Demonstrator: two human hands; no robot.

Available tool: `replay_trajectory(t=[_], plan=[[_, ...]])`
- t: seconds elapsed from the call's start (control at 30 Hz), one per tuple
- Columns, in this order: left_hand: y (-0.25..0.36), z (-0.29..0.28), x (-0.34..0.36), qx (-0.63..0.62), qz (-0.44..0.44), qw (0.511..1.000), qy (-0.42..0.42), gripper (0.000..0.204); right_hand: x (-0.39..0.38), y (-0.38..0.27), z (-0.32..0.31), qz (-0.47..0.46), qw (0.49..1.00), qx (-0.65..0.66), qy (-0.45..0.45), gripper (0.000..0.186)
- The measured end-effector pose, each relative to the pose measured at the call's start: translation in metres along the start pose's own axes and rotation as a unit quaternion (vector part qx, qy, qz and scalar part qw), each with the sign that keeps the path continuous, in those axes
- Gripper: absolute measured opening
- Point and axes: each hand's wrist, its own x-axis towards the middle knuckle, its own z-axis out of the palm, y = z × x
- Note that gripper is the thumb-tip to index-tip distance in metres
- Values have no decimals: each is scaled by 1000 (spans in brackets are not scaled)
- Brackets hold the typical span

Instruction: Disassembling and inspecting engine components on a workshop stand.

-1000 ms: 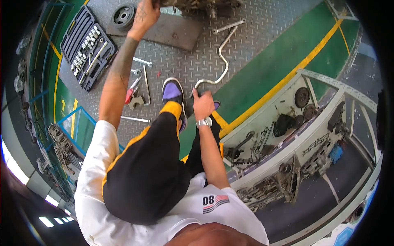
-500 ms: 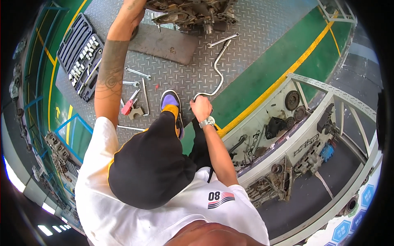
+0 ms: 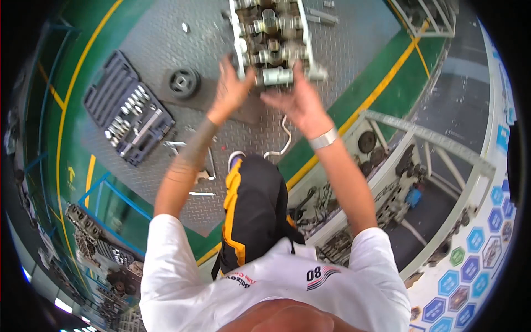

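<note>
An open dark socket case (image 3: 115, 86) lies at ten o'clock, a pale metal rack (image 3: 442, 145) at three, a hexagon-patterned white panel (image 3: 470, 268) at four.

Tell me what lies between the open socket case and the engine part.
In the head view: a round black pulley, a flat dark plate, then the left hand.

Plate (image 3: 354, 61): bright, evenly lit
Lamps (image 3: 63, 305): white glare, lower left
Left hand (image 3: 232, 92): motion-blurred
Right hand (image 3: 301, 108): motion-blurred
Rack (image 3: 387, 120): curved by fisheye, black beyond
</note>
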Motion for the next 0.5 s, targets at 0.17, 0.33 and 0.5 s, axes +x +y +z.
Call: replay_trajectory(t=[0.17,0.33,0.5], plan=[[25,-3,8,61,30,996,-49,72,56,34,-28,-7,995,100,-6,49],[41,-31,26,190,88,976,-66,72,51,27,26,-33,988,138,66,55],[85,-50,66,96,-74,993,-4,65,55,16,28,-21,985,124,115,56]])
